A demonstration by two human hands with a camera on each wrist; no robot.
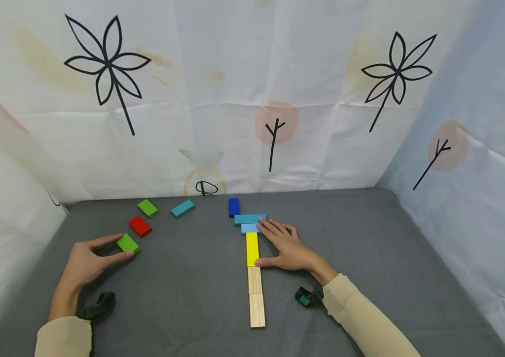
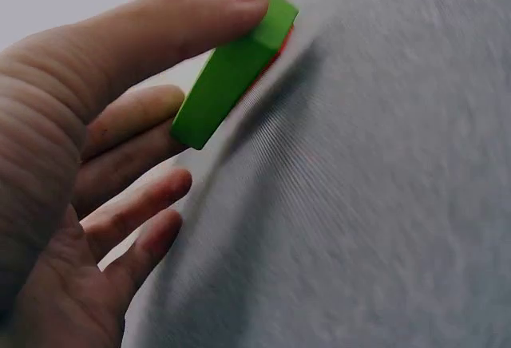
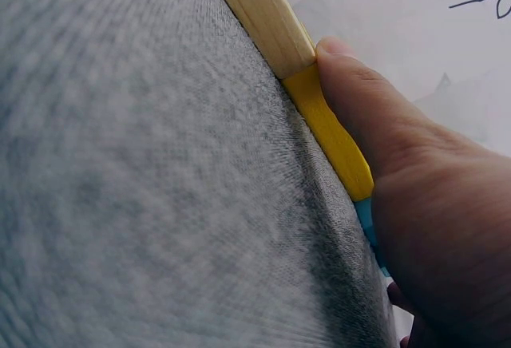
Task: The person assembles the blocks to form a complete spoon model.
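My left hand (image 1: 86, 263) pinches a green block (image 1: 128, 243) between thumb and fingers at the left of the table. The left wrist view shows the thumb on one end of that green block (image 2: 231, 73) and fingertips at the other. A column of blocks runs up the middle: two plain wooden blocks (image 1: 257, 310), a yellow block (image 1: 252, 249), then a light blue block (image 1: 249, 228) and a teal block (image 1: 247, 219) laid crosswise. Over its upper part lies my right hand (image 1: 291, 250), fingers extended, thumb at the yellow block's lower end and fingertips on the crosswise blocks.
Near the far edge lie a dark blue block (image 1: 233, 207), touching the column's top, and another teal block (image 1: 183, 208). A red block (image 1: 140, 226) and a second green block (image 1: 148, 208) lie beyond my left hand. White cloth walls (image 1: 217, 89) enclose the grey table (image 1: 181, 307).
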